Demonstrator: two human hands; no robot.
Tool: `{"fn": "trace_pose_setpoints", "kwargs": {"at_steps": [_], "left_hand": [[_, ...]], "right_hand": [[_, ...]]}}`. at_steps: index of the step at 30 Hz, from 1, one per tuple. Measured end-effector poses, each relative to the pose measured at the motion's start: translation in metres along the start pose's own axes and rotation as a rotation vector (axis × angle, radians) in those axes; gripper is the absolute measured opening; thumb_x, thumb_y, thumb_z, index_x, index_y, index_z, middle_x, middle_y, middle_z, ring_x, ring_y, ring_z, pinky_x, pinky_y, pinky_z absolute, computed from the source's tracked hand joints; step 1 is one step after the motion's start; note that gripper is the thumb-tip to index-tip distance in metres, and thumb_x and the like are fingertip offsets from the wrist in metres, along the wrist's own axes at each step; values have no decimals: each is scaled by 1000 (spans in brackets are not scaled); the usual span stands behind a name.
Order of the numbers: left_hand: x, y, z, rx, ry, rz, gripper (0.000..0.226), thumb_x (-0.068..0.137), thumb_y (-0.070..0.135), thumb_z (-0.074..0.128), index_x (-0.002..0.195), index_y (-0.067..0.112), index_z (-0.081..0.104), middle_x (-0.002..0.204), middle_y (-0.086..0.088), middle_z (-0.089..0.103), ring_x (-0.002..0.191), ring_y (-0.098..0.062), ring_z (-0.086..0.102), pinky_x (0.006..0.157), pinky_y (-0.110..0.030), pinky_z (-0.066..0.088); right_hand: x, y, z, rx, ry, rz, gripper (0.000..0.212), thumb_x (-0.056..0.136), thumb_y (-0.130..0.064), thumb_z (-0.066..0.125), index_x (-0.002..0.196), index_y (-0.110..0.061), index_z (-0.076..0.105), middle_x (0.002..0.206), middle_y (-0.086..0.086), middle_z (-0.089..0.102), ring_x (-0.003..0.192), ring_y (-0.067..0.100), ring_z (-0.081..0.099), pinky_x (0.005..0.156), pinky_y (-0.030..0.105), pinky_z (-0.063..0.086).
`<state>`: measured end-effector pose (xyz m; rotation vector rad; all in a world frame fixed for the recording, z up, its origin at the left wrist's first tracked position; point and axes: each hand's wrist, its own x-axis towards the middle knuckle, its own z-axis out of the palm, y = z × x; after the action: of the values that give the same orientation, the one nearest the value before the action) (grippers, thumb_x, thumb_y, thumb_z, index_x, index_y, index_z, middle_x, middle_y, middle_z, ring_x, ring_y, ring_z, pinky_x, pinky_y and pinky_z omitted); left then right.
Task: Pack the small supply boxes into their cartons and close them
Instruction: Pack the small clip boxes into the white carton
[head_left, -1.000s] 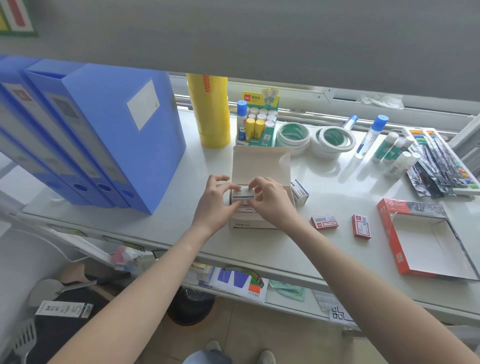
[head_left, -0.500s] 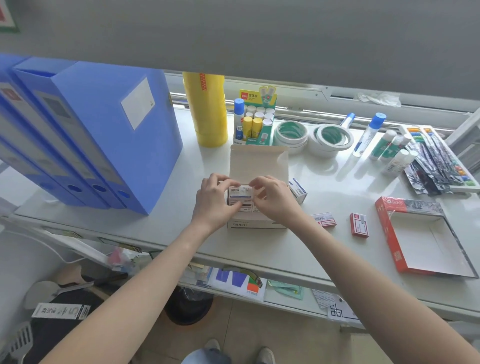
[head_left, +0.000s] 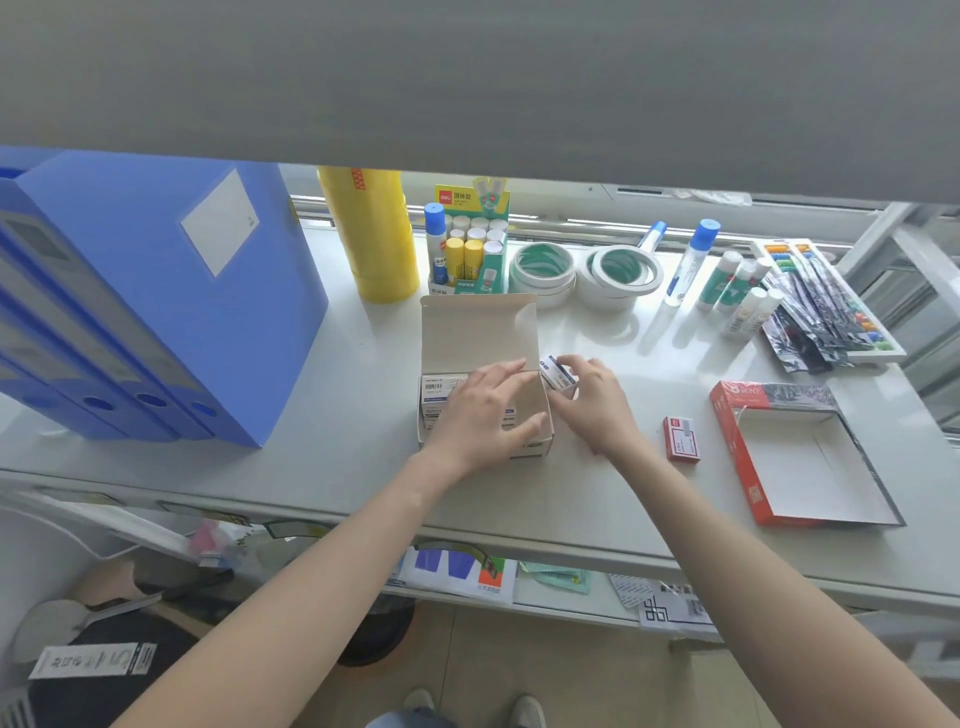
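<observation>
A white carton (head_left: 480, 332) stands open on the table, lid flap up, with small blue-and-white boxes (head_left: 439, 391) packed inside. My left hand (head_left: 485, 410) lies flat over the carton's contents, fingers spread. Just right of the carton, my right hand (head_left: 592, 400) grips another small blue-and-white box (head_left: 557, 373) on the table. A small red box (head_left: 681, 439) lies further right. Beside it sits an empty red carton (head_left: 737, 441), open side up.
Blue file boxes (head_left: 171, 291) stand at the left. Behind the carton are a yellow tape stack (head_left: 374, 234), a glue stick display (head_left: 470, 244), white tape rolls (head_left: 582, 273), glue bottles (head_left: 691, 260) and packs of clips (head_left: 821, 301). The table's front edge (head_left: 519, 535) runs below my wrists.
Both hands let go of the small box now set in the carton. My left hand flattened on top; my right hand moved right and took the small box beside the carton.
</observation>
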<state>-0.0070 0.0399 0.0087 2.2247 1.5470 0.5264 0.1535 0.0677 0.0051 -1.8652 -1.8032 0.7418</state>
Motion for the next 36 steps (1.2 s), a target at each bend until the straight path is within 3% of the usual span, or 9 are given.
{"fn": "trace_pose_setpoints", "kwargs": {"at_steps": [4, 8, 14, 16, 21, 24, 29, 34, 36], "left_hand": [[0, 0, 3, 8, -37, -23, 66, 81, 55, 44, 139, 24, 42, 150, 3, 37, 139, -17, 30, 115, -36, 21], [-2, 1, -1, -33, -8, -18, 63, 83, 52, 46, 138, 23, 43, 148, 2, 39, 138, -16, 32, 114, -33, 21], [1, 8, -10, -109, 88, -1, 60, 86, 43, 54, 138, 19, 39, 143, 2, 46, 134, -15, 37, 112, -34, 29], [2, 12, -12, -149, 94, -6, 64, 85, 40, 60, 140, 19, 36, 144, 0, 45, 134, -16, 37, 110, -33, 29], [3, 23, -15, -227, 156, -14, 68, 79, 40, 69, 135, 16, 41, 135, -1, 52, 124, -17, 48, 102, -31, 38], [-1, 25, -19, -269, 227, -23, 61, 76, 43, 71, 127, 19, 48, 123, 0, 56, 107, -14, 55, 88, -27, 45], [-5, 18, -28, -258, 311, -23, 44, 77, 42, 70, 113, 20, 59, 110, 4, 64, 99, -12, 60, 88, -40, 49], [-10, 4, -36, -217, 291, -31, 45, 78, 43, 69, 116, 22, 61, 112, 5, 66, 106, -14, 60, 92, -42, 47], [-12, -2, -36, -240, 273, -58, 45, 79, 41, 69, 119, 24, 59, 115, 5, 66, 108, -13, 59, 94, -42, 47]], "right_hand": [[-1, 1, 3, 8, 36, -11, 35, 83, -14, 57, 118, -11, 56, 100, 14, 68, 97, 31, 61, 76, 31, 39], [-4, -2, -3, 92, 142, 39, 31, 83, -14, 60, 113, -9, 57, 96, 15, 69, 93, 33, 61, 78, 33, 43], [-16, -20, -28, 448, 267, 103, 39, 78, -14, 65, 111, -8, 46, 90, 1, 57, 84, 21, 58, 71, 27, 43], [-21, -27, -35, 620, 204, 120, 46, 78, -12, 66, 116, -12, 40, 87, -3, 54, 79, 16, 58, 69, 25, 44], [-31, -40, -39, 974, -22, 118, 43, 79, 2, 62, 111, -24, 47, 96, 10, 55, 86, 23, 61, 90, 38, 51], [-36, -45, -39, 1144, -117, 113, 39, 80, 7, 61, 101, -23, 51, 100, 17, 56, 88, 26, 63, 83, 32, 55], [-37, -44, -34, 1097, -181, 104, 41, 78, 2, 69, 106, -21, 49, 112, 26, 58, 88, 23, 67, 76, 28, 59], [-33, -39, -32, 880, -164, 19, 60, 75, -10, 75, 126, -22, 45, 121, 9, 58, 105, 18, 62, 86, 32, 55], [-32, -40, -32, 709, -129, -87, 62, 75, -9, 75, 128, -23, 47, 124, 4, 55, 112, 16, 56, 86, 25, 51]]}}
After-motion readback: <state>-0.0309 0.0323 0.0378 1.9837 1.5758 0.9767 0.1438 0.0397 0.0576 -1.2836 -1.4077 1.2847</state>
